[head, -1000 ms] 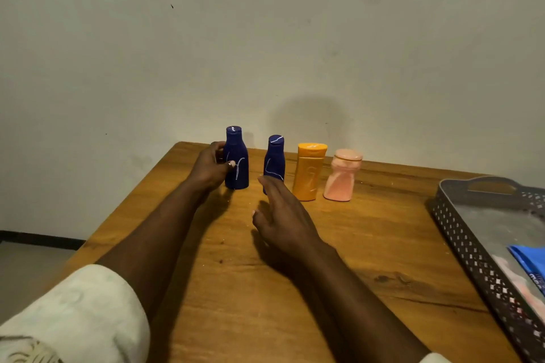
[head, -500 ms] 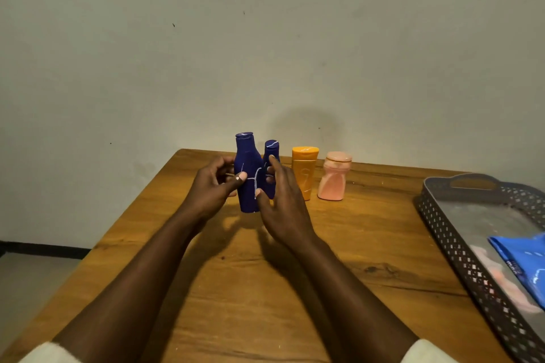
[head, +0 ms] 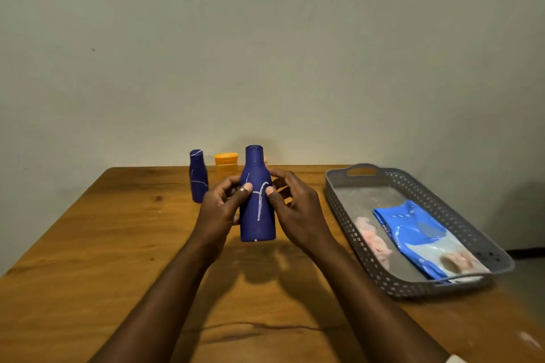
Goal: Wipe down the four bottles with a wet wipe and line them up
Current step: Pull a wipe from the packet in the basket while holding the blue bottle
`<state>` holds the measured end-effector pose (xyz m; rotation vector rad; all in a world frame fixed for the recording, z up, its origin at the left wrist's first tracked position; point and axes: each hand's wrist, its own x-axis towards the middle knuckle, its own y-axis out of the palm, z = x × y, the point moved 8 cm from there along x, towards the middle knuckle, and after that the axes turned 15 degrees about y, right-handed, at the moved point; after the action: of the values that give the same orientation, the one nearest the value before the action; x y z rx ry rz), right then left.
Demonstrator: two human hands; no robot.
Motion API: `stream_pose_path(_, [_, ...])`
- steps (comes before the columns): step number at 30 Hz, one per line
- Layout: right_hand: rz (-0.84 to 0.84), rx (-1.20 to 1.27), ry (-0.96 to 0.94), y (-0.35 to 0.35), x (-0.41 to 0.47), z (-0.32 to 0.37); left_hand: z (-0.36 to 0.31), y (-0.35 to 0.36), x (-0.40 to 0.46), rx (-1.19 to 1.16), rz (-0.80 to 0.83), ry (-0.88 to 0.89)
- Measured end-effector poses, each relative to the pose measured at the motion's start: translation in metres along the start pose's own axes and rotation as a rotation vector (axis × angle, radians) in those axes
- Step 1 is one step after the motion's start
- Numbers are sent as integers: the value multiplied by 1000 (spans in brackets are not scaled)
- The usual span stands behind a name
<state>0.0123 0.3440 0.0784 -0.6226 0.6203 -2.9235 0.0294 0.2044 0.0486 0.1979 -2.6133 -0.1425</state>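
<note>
The big blue bottle [head: 257, 197] is held upright above the table [head: 88, 259]. It's gripped by the left hand [head: 219, 209] and right hand [head: 298, 209], thumbs pressed on its front.

Left hand [head: 219, 209] and right hand [head: 298, 209], both bare, on forearms uncovered to the lower frame edge; white sleeve cuff [head: 452, 359] just visible below the right forearm.

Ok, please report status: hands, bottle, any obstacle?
Left hand and right hand both grip big blue bottle, lifted upright. No wipe on it. Nothing in the way.
</note>
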Motion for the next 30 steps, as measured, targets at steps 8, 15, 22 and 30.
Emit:
stream_pose_path(8, [-118, -211, 65, -108, -6, -41, 42, 105, -21, -264, -87, -121])
stream_pose_path(15, [-263, -568, 282, -220, -10, -102, 65, 169, -27, -329, -23, -155])
stream_pose_path(22, [-3, -918, 709, -256, -10, -186, 71, 194, -22, -339, -34, -128])
stream_pose_path(30, [17, -1280, 717, -241, 7, -218, 71, 209, -10, -365, -47, -85])
